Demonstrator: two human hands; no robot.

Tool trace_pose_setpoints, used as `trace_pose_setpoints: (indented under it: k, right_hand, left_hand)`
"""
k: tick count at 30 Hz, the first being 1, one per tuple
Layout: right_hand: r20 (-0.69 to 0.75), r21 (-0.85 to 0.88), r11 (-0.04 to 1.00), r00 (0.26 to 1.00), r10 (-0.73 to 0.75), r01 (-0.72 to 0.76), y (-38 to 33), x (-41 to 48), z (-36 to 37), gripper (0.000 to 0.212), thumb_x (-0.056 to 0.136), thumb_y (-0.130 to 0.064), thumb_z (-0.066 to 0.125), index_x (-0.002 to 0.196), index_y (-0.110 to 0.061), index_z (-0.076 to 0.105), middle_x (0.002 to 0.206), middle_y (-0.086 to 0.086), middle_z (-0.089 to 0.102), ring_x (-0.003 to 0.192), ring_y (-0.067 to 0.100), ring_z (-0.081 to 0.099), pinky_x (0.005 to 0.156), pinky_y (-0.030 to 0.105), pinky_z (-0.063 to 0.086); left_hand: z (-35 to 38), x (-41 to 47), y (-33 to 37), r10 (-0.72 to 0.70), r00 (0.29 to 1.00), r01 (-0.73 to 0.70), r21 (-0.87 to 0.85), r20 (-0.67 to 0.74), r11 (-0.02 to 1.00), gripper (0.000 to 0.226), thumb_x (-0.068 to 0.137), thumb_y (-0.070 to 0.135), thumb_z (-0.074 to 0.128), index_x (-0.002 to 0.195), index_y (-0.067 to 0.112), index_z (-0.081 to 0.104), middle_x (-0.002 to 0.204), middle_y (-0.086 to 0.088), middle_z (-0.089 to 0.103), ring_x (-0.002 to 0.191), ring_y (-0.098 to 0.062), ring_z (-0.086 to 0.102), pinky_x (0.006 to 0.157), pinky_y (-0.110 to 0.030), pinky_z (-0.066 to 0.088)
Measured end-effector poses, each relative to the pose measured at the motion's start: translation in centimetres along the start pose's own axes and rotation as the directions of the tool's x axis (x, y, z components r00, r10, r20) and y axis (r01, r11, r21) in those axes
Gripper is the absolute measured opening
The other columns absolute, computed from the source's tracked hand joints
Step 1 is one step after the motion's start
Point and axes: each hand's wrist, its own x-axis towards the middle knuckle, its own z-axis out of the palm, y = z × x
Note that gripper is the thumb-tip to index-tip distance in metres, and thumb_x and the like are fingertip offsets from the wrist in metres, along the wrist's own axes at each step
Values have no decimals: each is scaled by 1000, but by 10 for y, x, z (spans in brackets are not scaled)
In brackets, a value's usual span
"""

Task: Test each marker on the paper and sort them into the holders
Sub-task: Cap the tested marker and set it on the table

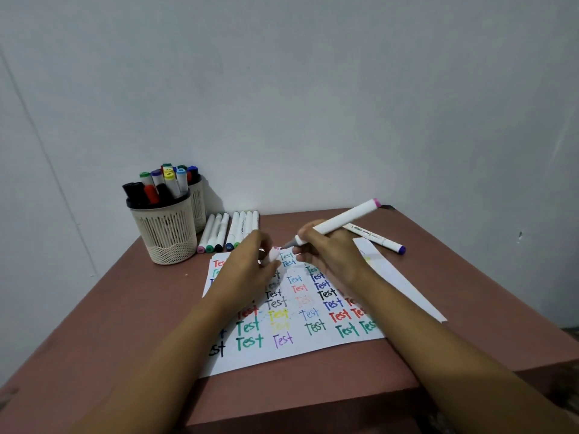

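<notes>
Behind the paper [282, 349] lies a marker row [228, 230], right of 2 holders [164, 233].

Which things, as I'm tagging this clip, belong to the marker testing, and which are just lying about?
In the job: marker in the right hand; pale cap, it seems, pinched by the left hand; test paper; front holder; back holder; row of markers; purple-capped marker.
Lying about: paper strip beside the sheet; table only bears them.

Blurred left fingers [261, 241] pinch something pale [274, 254] (unclear what); forearms [194, 324] hide part of the paper [282, 355]
</notes>
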Motion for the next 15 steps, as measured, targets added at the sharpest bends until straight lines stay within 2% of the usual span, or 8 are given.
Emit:
trace_pose_setpoints:
  k: [3, 7, 11, 15]
  right_hand:
    - [-31, 14, 1000, 999, -20, 20, 6, 5, 2, 22, 91, 5, 52, 72, -6, 56, 68, 10, 62, 60, 14, 61, 57, 21, 53]
    - [-17, 12, 1000, 1000, -11, 11, 8, 8, -2, 21, 91, 4, 53, 73, -7, 57, 66, 7, 63, 60, 14, 62, 56, 21, 53]
    - [14, -12, 1000, 1000, 4, -4, 6, 9, -8, 18, 90, 0, 56, 74, -7, 60, 65, 5, 64, 59, 13, 63, 57, 22, 54]
    - [23, -21, 1000, 1000, -9, 9, 4, 7, -11, 18, 90, 1, 56, 74, -6, 61, 65, 6, 64, 58, 11, 63, 55, 20, 53]
  left_hand:
    - [-3, 0, 3, 32, 999, -32, -26, 5, 999, 24, 85, 12, 65, 96, 20, 45, 89, -5, 60, 82, -18, 58, 67, -19, 44]
    - [-5, -2, 5, 81, 996, -80, -34, 39, 996, 29, 85, 11, 64, 99, 20, 41, 90, 5, 58, 82, -16, 58, 69, -24, 48]
    - [-6, -5, 6, 97, 995, -96, -53, 13, 994, 32, 85, 11, 65, 99, 23, 39, 91, 10, 56, 83, -10, 60, 67, -13, 45]
    - [-7, -6, 4, 90, 996, -90, -74, -3, 993, 33, 84, 10, 66, 99, 23, 40, 93, 9, 58, 86, -14, 61, 71, -20, 49]
